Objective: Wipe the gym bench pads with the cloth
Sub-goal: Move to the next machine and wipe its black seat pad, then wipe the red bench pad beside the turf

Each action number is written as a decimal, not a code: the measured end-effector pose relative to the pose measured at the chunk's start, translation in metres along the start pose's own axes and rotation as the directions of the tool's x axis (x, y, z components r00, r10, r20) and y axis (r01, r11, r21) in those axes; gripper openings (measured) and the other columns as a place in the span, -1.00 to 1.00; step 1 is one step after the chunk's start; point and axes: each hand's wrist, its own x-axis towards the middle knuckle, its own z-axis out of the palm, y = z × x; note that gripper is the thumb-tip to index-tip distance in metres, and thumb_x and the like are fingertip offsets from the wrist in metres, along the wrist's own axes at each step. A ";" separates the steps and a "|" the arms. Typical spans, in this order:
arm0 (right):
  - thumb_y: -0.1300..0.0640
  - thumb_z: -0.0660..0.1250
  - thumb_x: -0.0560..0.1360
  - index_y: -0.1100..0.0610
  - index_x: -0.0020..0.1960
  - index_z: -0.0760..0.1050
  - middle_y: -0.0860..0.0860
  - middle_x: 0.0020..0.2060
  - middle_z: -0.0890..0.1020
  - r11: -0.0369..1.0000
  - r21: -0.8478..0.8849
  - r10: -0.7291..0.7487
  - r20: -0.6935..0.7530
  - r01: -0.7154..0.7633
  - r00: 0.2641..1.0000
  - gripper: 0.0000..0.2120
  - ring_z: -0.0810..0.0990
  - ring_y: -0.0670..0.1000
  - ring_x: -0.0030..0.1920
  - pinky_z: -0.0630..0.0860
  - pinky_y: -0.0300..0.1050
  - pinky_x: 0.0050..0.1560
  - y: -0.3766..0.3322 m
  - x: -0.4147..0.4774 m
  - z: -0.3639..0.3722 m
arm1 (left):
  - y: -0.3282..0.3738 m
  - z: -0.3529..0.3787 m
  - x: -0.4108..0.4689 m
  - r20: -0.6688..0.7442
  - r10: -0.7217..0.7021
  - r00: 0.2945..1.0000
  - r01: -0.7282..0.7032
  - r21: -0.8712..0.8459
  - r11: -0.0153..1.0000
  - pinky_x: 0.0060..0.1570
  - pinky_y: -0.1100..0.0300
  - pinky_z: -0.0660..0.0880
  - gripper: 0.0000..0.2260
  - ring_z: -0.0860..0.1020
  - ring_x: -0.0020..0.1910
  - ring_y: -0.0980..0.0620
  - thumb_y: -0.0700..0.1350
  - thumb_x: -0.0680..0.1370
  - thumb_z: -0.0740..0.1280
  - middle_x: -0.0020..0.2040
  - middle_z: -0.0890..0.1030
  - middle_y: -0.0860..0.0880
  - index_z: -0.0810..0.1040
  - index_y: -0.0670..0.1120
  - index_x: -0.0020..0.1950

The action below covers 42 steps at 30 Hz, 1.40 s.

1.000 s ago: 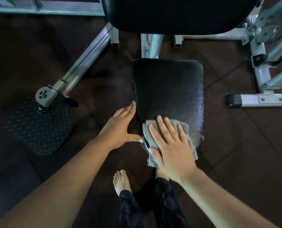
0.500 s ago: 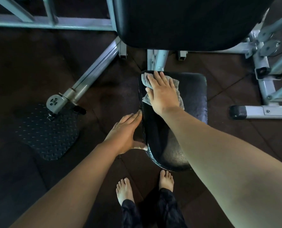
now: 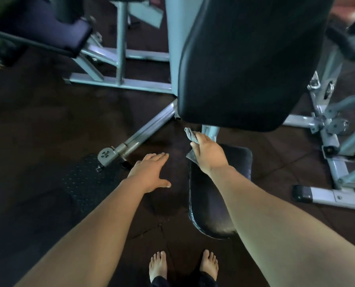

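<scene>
The black seat pad (image 3: pixel 236 162) of the bench lies low at centre right, its near end rounded and shiny. Above it leans the large black back pad (image 3: pixel 247 65). My right hand (image 3: pixel 208 153) grips the grey cloth (image 3: pixel 191 135) at the seat pad's far left corner, just under the back pad's lower edge; cloth ends stick out above and below my fingers. My left hand (image 3: pixel 150 172) hovers flat with fingers spread, left of the seat pad and apart from it, over the floor.
Grey steel frame bars (image 3: pixel 143 133) run across the dark rubber floor. A studded black foot plate (image 3: pixel 89 177) lies at left, another padded machine (image 3: pixel 48 27) at top left, and a frame foot with black cap (image 3: pixel 303 193) at right. My bare feet (image 3: pixel 158 266) stand below.
My right hand has bunched the cloth and lifted it off the seat pad's far end toward the back pad. My left hand has left the seat pad's side. My head has tilted up.
</scene>
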 end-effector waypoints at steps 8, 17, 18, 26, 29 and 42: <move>0.03 0.17 0.71 0.08 0.48 0.40 0.18 0.24 0.61 0.973 0.038 -0.229 0.045 0.227 0.972 -0.63 0.57 0.25 0.22 0.42 0.02 0.17 -0.135 -0.026 -0.081 | -0.020 -0.085 -0.141 -0.181 -0.230 0.956 0.220 -0.076 0.973 0.49 -0.12 0.33 -0.08 0.19 0.59 -0.05 0.26 0.47 0.50 0.64 0.24 0.05 0.13 0.03 0.68; 0.01 0.16 0.71 0.09 0.45 0.41 0.11 0.22 0.63 0.849 0.027 -0.527 0.128 0.528 0.840 -0.65 0.58 0.19 0.23 0.47 0.06 0.17 -0.316 -0.068 -0.075 | -0.099 -0.104 -0.303 -0.271 -0.522 0.809 0.469 -0.236 0.851 0.42 -0.11 0.38 -0.20 0.25 0.54 -0.06 0.23 0.50 0.47 0.57 0.33 0.04 0.23 0.06 0.66; 0.00 0.16 0.71 0.08 0.45 0.41 0.10 0.23 0.63 0.835 0.029 -0.547 0.148 0.549 0.824 -0.64 0.58 0.18 0.23 0.47 0.05 0.16 -0.335 -0.076 -0.067 | -0.110 -0.101 -0.322 -0.275 -0.550 0.789 0.492 -0.254 0.833 0.41 -0.11 0.39 -0.20 0.26 0.54 -0.06 0.23 0.51 0.48 0.56 0.34 0.04 0.23 0.06 0.65; 0.01 0.16 0.71 0.07 0.42 0.42 0.11 0.17 0.64 0.721 0.106 -0.685 0.257 0.685 0.681 -0.67 0.59 0.19 0.18 0.43 0.01 0.09 -0.499 -0.163 0.030 | -0.223 -0.051 -0.480 -0.274 -0.706 0.653 0.618 -0.345 0.706 0.39 -0.09 0.41 -0.23 0.27 0.52 -0.05 0.24 0.50 0.47 0.51 0.38 0.04 0.27 0.07 0.63; 0.02 0.16 0.71 0.08 0.46 0.41 0.13 0.19 0.64 0.690 0.159 -0.715 0.300 0.706 0.632 -0.64 0.59 0.18 0.19 0.47 0.03 0.15 -0.562 -0.204 0.067 | -0.268 -0.025 -0.544 -0.254 -0.756 0.604 0.662 -0.369 0.653 0.38 -0.10 0.41 -0.23 0.28 0.51 -0.06 0.25 0.50 0.47 0.50 0.39 0.04 0.27 0.08 0.63; 0.06 0.19 0.70 0.04 0.42 0.45 0.06 0.09 0.65 0.464 0.339 -0.848 0.438 0.818 0.299 -0.68 0.59 0.10 0.09 0.38 -0.31 -0.09 -0.788 -0.322 0.230 | -0.405 0.074 -0.757 -0.131 -0.950 0.284 0.783 -0.540 0.309 0.37 -0.08 0.41 -0.25 0.30 0.49 -0.06 0.28 0.46 0.49 0.47 0.43 0.03 0.34 0.12 0.58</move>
